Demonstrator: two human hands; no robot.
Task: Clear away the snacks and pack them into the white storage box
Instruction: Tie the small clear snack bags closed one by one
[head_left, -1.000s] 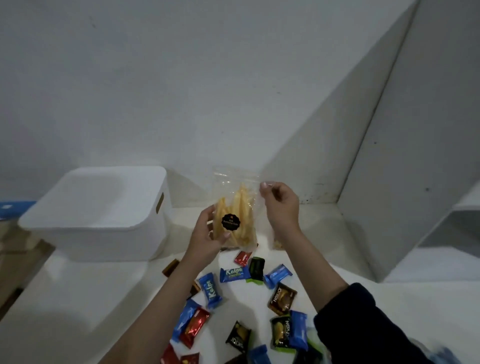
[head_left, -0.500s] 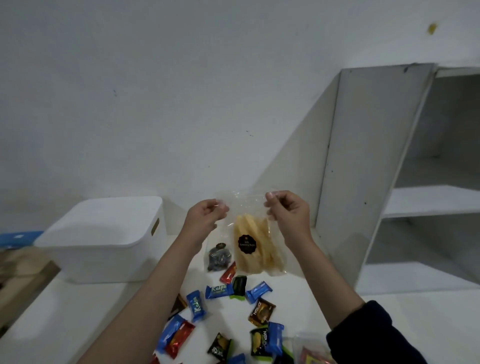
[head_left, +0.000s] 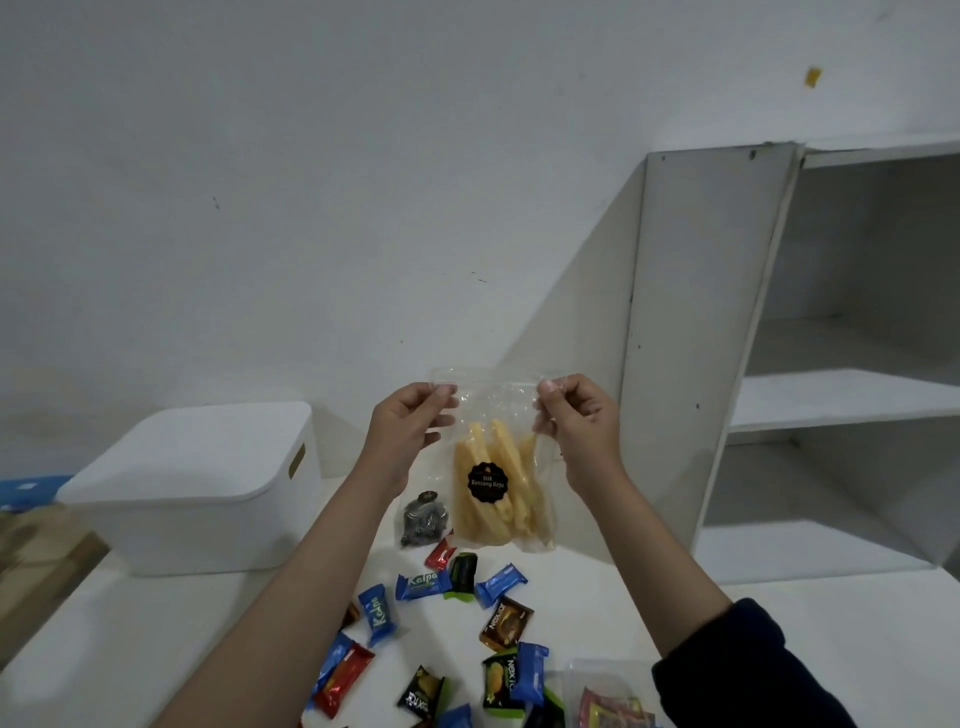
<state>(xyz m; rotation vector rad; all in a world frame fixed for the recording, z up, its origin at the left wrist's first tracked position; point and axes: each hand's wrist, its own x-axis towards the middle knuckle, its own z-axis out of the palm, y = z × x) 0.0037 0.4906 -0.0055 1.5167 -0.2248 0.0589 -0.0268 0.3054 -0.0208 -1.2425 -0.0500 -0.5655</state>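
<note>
Both hands hold a clear bag of yellow potato sticks (head_left: 493, 483) up above the white table (head_left: 597, 587), the left hand (head_left: 410, 426) and right hand (head_left: 582, 415) each pinching a top corner. The lidded white storage box (head_left: 192, 493) sits to the left, and small wrapped snacks (head_left: 421, 584) lie scattered below the bag.

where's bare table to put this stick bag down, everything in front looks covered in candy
Bare tabletop lies right of the right hand, between the Nextar packet and the shelf unit, and at front left below the white storage box. The middle, under the stick bag, is crowded with wrappers.
</note>
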